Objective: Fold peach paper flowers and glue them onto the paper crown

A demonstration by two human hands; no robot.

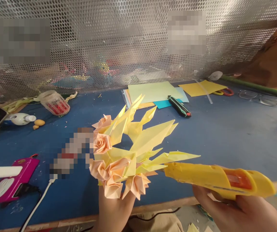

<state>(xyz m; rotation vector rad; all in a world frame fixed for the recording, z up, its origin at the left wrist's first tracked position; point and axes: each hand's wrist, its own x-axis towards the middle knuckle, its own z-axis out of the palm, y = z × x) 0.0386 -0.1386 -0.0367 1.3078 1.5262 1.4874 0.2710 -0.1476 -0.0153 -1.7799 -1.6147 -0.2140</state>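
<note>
Glue gun (213, 180) clenched in right hand (239, 214), nozzle at yellow leaves of paper bouquet (128, 151), which left hand (115, 211) grips at its base over blue table (225, 135); probably best to hold bouquet steady, fingers off hot tip.

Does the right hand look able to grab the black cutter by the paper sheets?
Probably not: the right hand is closed around the yellow glue gun, and the cutter lies farther back on the table, behind the paper flowers in the left hand.
</note>
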